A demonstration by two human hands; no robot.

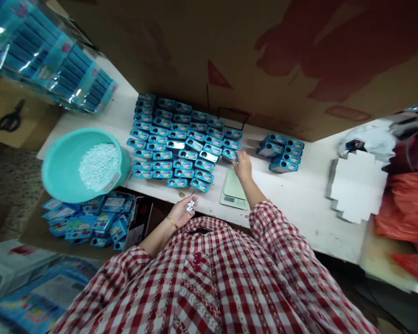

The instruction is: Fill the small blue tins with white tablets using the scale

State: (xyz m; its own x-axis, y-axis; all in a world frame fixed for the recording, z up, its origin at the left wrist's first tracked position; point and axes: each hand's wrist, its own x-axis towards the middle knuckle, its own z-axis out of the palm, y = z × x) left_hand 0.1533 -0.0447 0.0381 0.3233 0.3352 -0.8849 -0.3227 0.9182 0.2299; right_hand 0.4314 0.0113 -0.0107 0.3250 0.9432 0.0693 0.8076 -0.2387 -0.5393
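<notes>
My left hand (183, 211) is cupped near the table's front edge, holding several small white pieces (190, 205) in its palm and fingers. Over the table, my right hand (243, 166) has its fingers closed at the right end of a small blue box (230, 154); the exact grip is partly hidden. That box is at the right side of rows of similar upright blue boxes (181, 134) with dark round openings on top. Just below my right hand lies a pale green digital scale (232, 192). Left of the rows, a turquoise basin (55, 162) contains a heap of white pieces (99, 167).
A large cardboard carton (181, 55) stands along the table's back. A smaller group of blue boxes (285, 153) is at right, with stacked white card cutouts (357, 185) and red plastic bags (404, 208) beyond. Below the basin, an open carton holds blue packs (87, 222). Scissors (11, 118) lie far left.
</notes>
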